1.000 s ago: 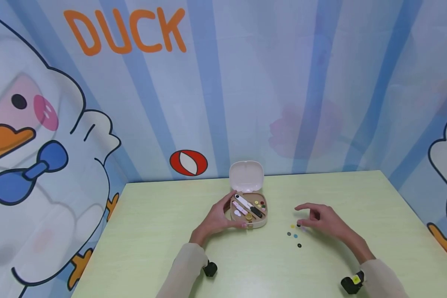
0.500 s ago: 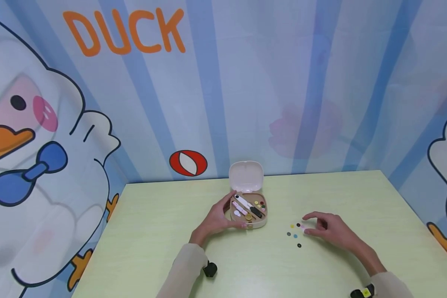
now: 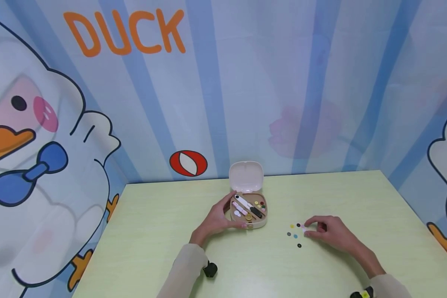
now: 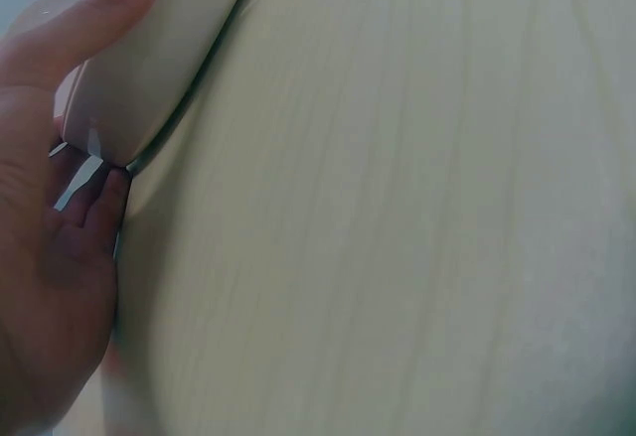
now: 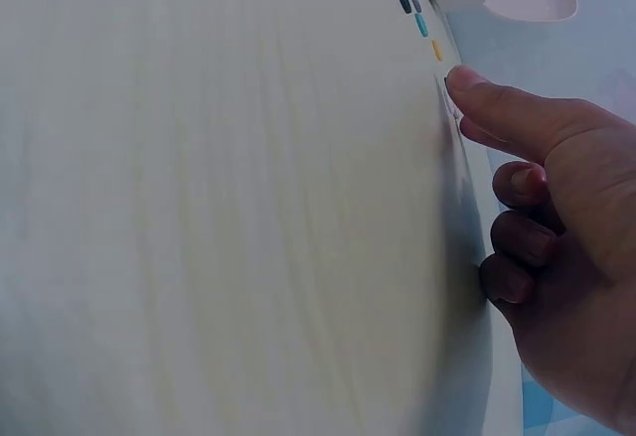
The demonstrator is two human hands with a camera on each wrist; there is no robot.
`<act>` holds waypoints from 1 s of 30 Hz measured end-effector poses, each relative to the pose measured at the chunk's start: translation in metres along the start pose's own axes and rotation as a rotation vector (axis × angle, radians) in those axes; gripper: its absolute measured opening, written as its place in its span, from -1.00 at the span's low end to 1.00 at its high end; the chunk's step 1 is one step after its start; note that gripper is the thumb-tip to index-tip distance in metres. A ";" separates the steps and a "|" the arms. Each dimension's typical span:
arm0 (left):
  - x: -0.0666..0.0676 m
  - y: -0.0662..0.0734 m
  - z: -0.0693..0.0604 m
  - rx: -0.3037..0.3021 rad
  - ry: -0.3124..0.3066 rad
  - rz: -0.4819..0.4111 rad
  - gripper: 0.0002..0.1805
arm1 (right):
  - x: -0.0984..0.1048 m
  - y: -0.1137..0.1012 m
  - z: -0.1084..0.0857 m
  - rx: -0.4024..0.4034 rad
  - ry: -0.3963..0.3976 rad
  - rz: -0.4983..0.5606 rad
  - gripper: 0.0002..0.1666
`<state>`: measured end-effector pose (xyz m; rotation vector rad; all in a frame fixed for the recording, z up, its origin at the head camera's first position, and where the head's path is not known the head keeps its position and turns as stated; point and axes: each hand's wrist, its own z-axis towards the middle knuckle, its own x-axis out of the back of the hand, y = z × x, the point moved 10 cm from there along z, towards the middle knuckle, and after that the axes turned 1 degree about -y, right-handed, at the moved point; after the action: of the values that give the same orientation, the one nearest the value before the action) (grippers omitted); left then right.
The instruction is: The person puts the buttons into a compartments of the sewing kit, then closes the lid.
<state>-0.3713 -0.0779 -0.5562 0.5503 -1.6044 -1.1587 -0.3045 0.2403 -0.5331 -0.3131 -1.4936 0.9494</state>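
Observation:
A small beige case [image 3: 260, 224] with its lid raised stands toward the back of the table; my left hand [image 3: 214, 219] grips its left side, thumb along the front. Inside lie a white tool with a black end [image 3: 248, 205], a pink strip, a gold round piece [image 3: 248, 217] and several small buttons. To the right, my right hand [image 3: 331, 232] holds thumb and index finger a little apart beside a pale pink button [image 3: 303, 227]. In the right wrist view, the other fingers [image 5: 517, 237] are curled. Whether the fingertips touch the button is unclear.
Several loose buttons lie left of my right hand: yellow [image 3: 292, 226], black [image 3: 298, 225], grey [image 3: 288, 234], blue [image 3: 295, 236] and a dark one [image 3: 299, 246] nearer me. A printed fabric wall [image 3: 246, 82] rises behind the pale table [image 3: 164, 231].
My right hand has drawn back to the right, away from the black button, and its thumb and index finger have come closer together by the pink button. My left hand has stayed on the case.

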 end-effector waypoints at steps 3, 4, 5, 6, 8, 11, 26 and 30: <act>0.000 0.000 0.000 0.003 -0.001 0.006 0.31 | 0.000 -0.001 0.000 -0.009 -0.002 -0.002 -0.75; 0.000 0.000 0.000 0.005 -0.001 0.007 0.31 | -0.001 -0.001 0.000 -0.012 -0.003 -0.005 -0.74; 0.000 0.000 0.000 0.009 -0.001 0.007 0.32 | -0.001 -0.001 0.000 -0.015 -0.002 -0.009 -0.74; 0.000 0.000 0.000 0.010 0.000 0.008 0.31 | -0.001 -0.002 0.000 -0.011 0.000 -0.012 -0.74; 0.000 0.000 0.000 0.011 0.002 0.009 0.32 | -0.001 -0.001 0.001 -0.007 0.009 -0.021 -0.75; 0.000 0.000 0.000 0.007 0.003 0.008 0.31 | -0.001 -0.002 0.001 0.003 0.028 -0.035 -0.77; -0.001 -0.001 0.000 -0.001 0.003 0.015 0.30 | -0.001 -0.002 0.002 0.022 0.082 -0.102 -0.90; -0.001 0.000 0.000 -0.004 0.005 0.011 0.30 | 0.000 -0.005 0.003 0.026 0.083 -0.100 -0.92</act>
<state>-0.3708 -0.0777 -0.5567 0.5409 -1.5985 -1.1511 -0.3054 0.2363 -0.5294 -0.2534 -1.4066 0.8655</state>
